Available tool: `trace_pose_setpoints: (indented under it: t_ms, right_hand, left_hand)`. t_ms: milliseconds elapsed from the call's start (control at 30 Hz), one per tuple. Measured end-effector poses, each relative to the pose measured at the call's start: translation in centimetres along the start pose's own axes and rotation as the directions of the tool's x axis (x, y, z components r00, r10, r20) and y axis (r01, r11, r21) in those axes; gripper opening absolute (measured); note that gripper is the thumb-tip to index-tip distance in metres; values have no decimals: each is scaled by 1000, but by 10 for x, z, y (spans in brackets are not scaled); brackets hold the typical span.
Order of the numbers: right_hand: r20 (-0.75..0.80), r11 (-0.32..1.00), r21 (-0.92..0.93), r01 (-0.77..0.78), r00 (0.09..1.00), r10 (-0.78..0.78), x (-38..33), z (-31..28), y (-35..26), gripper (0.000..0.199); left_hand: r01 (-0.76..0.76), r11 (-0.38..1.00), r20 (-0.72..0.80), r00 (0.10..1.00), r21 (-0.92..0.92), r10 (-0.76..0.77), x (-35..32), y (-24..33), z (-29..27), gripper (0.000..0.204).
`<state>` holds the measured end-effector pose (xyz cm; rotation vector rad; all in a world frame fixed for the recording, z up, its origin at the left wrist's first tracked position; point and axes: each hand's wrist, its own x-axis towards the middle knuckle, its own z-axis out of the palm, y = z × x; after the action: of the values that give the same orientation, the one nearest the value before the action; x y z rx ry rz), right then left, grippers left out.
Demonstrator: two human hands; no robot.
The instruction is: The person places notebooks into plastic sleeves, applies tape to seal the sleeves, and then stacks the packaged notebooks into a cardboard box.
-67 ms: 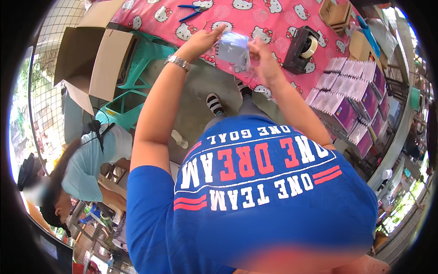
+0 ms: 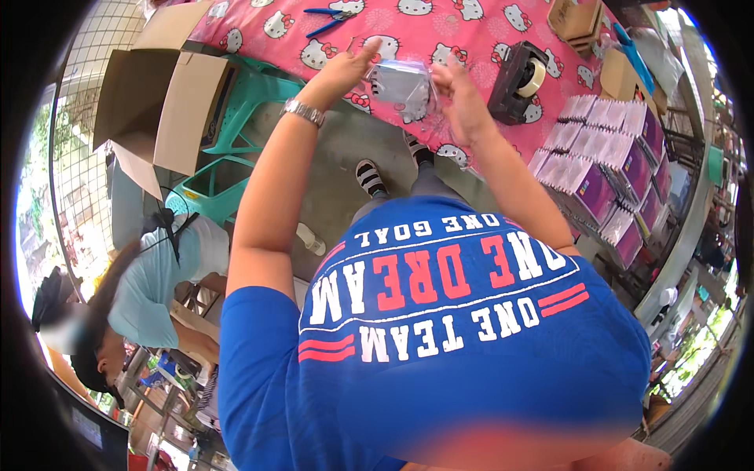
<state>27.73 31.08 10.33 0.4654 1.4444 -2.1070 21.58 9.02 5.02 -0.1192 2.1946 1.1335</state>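
Note:
A small grey spiral-bound notebook [image 2: 401,85], seemingly in a clear plastic sleeve, is held over the table's near edge. Its coil runs along the left side. My left hand [image 2: 345,73], with a metal watch on the wrist, grips that side; the index finger points outward and the other fingertips are partly hidden. On the opposite edge, my right hand [image 2: 465,98] pinches the clear plastic between thumb and fingers. A black tape dispenser [image 2: 510,93] with a roll of tape stands to the right of my right hand.
A pink cartoon-print cloth [image 2: 440,31] covers the table, with blue-handled pliers [image 2: 330,21] on it. Stacks of purple spiral notebooks [image 2: 601,165] stand right. Left are an open cardboard box [image 2: 179,118], green stools [image 2: 212,184] and a bending person [image 2: 157,286] in light blue.
The notebook has tilted slightly, and the glare on its plastic has faded. My right hand has shifted a little to the right; my left hand has dropped slightly.

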Motion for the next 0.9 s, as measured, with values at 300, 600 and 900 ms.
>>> trace_pose_setpoints:
  t_ms: [300, 600, 900]
  right_hand:
    - [37, 972, -76, 220, 975, -218, 46, -38, 64, 97]
    - [-8, 937, -103, 334, 942, -337, 21, 12, 73, 92]
    - [188, 448, -809, 381, 889, -418, 14, -22, -19, 51]
  left_hand:
    - [-352, 621, -387, 918, -700, 84, -12, -39, 66, 94]
    - [-502, 481, -498, 855, -719, 146, -54, 0, 107, 95]
    - [-171, 770, -288, 957, -615, -18, -65, 10, 59, 43]
